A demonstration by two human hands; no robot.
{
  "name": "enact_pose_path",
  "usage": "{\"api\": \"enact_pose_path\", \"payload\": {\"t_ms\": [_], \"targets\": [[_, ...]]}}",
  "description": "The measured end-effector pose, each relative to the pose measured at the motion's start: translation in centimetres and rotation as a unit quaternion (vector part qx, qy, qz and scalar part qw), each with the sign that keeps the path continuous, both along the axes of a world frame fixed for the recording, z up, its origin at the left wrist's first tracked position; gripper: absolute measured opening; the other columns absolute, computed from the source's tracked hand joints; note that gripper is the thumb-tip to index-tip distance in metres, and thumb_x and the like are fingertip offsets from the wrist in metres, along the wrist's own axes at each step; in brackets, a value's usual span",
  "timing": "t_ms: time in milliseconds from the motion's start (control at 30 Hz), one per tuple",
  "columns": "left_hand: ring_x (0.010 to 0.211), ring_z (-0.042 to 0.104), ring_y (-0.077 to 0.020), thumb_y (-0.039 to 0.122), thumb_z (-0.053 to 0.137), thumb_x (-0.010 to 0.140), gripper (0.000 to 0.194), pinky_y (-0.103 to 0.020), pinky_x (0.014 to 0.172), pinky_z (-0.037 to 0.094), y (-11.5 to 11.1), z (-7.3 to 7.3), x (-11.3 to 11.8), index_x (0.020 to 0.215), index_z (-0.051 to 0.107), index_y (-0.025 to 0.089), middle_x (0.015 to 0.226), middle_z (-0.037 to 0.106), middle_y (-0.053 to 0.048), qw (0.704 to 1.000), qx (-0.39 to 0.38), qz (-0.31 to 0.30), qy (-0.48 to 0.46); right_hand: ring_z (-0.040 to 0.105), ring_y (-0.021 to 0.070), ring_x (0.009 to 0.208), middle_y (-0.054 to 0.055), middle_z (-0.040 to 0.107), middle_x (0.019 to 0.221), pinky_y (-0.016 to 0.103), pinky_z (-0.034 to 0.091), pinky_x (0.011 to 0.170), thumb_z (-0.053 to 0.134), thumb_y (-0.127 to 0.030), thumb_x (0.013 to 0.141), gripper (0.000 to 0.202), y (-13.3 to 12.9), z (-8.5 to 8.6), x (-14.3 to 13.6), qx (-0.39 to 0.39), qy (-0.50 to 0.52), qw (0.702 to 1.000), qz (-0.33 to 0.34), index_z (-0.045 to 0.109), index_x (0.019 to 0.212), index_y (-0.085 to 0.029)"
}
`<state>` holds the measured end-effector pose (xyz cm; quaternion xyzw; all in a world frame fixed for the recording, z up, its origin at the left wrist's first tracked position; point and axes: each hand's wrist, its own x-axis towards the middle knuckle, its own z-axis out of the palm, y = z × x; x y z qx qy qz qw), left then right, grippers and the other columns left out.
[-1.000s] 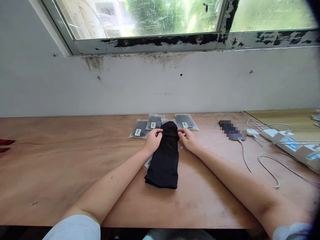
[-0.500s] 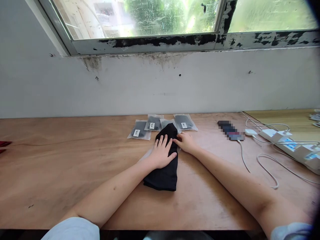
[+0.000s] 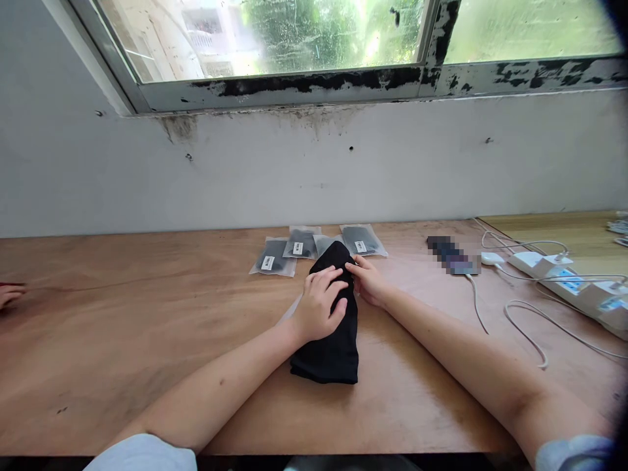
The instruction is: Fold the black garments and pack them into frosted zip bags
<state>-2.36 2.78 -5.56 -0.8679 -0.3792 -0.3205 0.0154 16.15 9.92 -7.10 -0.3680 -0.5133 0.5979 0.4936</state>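
A folded black fabric garment [image 3: 338, 350] lies on the wooden table in front of me; its exact kind is not clear. My left hand [image 3: 321, 304] rests over the cloth's middle with its fingers slightly bent and apart. At the upper right edge of the fabric, my right hand [image 3: 369, 280] pinches it between thumb and fingers. A translucent plastic bag [image 3: 290, 310] shows partly from under the cloth and my left hand. Just beyond sit several frosted bags with dark contents, among them a left one [image 3: 279, 252] and a right one [image 3: 367, 237], both with white labels.
To the right are a blurred phone [image 3: 449, 254] on a white cable [image 3: 475, 304] and a white power strip [image 3: 572, 284] with plugs. Another person's hand [image 3: 8, 296] shows at the left edge beside something red. Behind the table [image 3: 147, 314] stands a wall with a window.
The black cloth has shifted slightly right and toward me. My left hand's fingers have bent more. At the left edge, another person's hand has come into view.
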Motion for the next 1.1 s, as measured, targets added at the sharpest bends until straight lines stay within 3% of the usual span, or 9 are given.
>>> {"api": "enact_pose_path", "payload": {"t_ms": [100,200,367,500,633,767,867,967,1100], "targets": [[0.135,0.045,-0.029,0.028,0.046,0.092,0.027,-0.05,0.113,0.033,-0.4,0.3,-0.6,0.116,0.057,0.023,0.137,0.057,-0.012,0.997,0.03,-0.04,-0.056,0.063,0.0175,0.072,-0.002,0.064,0.085,0.03,0.051,0.063,0.071,-0.039,0.08,0.027,-0.4,1.6,0.6,-0.036,0.086,0.993,0.074,0.052,0.095,-0.026],[0.128,0.049,-0.0275,0.028,0.043,0.092,0.022,-0.049,0.109,0.038,-0.1,-0.2,-1.1,0.112,0.051,0.021,0.132,0.055,-0.014,0.988,0.033,-0.004,-0.151,0.066,0.0194,0.078,0.0,0.068,0.093,0.033,0.053,0.066,0.069,-0.037,0.082,0.026,-0.1,2.8,1.2,-0.025,0.121,0.989,0.087,0.054,0.1,-0.027],[0.125,0.049,-0.0252,0.026,0.047,0.093,0.011,-0.047,0.11,0.038,1.4,-0.6,-1.5,0.1,0.054,0.022,0.127,0.053,-0.011,0.986,-0.038,0.041,-0.155,0.065,0.0184,0.071,-0.001,0.067,0.085,0.031,0.052,0.061,0.072,-0.042,0.079,0.029,2.7,2.5,2.9,0.022,0.134,0.988,-0.071,0.052,0.092,-0.026],[0.131,0.047,-0.0257,0.027,0.054,0.09,0.02,-0.045,0.114,0.037,2.1,-0.4,-1.8,0.109,0.06,0.023,0.134,0.052,-0.01,0.989,-0.113,-0.04,-0.088,0.061,0.0155,0.065,-0.004,0.063,0.076,0.03,0.051,0.063,0.076,-0.038,0.073,0.033,4.9,1.5,5.4,0.014,0.173,0.97,-0.169,0.049,0.087,-0.026],[0.137,0.042,-0.0287,0.028,0.059,0.088,0.039,-0.048,0.115,0.036,2.2,-0.5,-1.6,0.127,0.06,0.026,0.144,0.048,-0.01,0.985,-0.145,-0.095,-0.005,0.061,0.0155,0.067,-0.005,0.062,0.074,0.03,0.052,0.067,0.075,-0.036,0.07,0.033,5.9,1.3,7.3,0.018,0.185,0.957,-0.221,0.047,0.083,-0.026],[0.136,0.043,-0.0308,0.019,0.058,0.085,0.03,-0.052,0.11,0.038,2.4,-1.3,-0.9,0.112,0.069,0.024,0.141,0.055,-0.009,0.987,-0.128,-0.076,0.059,0.06,0.0158,0.071,-0.004,0.062,0.077,0.029,0.051,0.069,0.071,-0.028,0.066,0.027,6.2,1.9,8.3,0.033,0.21,0.948,-0.236,0.048,0.08,-0.025],[0.131,0.048,-0.028,0.017,0.049,0.091,0.026,-0.052,0.109,0.038,2.7,-1.8,-0.8,0.105,0.07,0.023,0.132,0.062,-0.008,0.991,-0.132,-0.02,0.028,0.057,0.0146,0.07,-0.005,0.058,0.075,0.027,0.048,0.065,0.065,-0.022,0.065,0.02,5.9,2.5,9.1,0.076,0.181,0.957,-0.215,0.05,0.077,-0.025],[0.124,0.054,-0.0259,0.024,0.044,0.097,0.026,-0.05,0.108,0.04,3.2,-1.9,-0.9,0.1,0.07,0.022,0.124,0.066,-0.007,0.988,-0.153,0.018,-0.019,0.055,0.014,0.069,-0.005,0.057,0.074,0.025,0.045,0.065,0.062,-0.016,0.062,0.017,5.1,3.3,9.8,0.151,0.061,0.973,-0.162,0.052,0.075,-0.024],[0.117,0.057,-0.0247,0.026,0.044,0.098,0.024,-0.046,0.104,0.044,3.5,-1.7,-1.0,0.107,0.065,0.021,0.119,0.065,-0.009,0.985,-0.155,0.035,-0.068,0.064,0.0213,0.09,0.0,0.069,0.086,0.033,0.048,0.082,0.062,-0.013,0.06,0.014,3.2,4.7,9.3,0.178,-0.169,0.968,0.043,0.056,0.069,-0.022]]}}
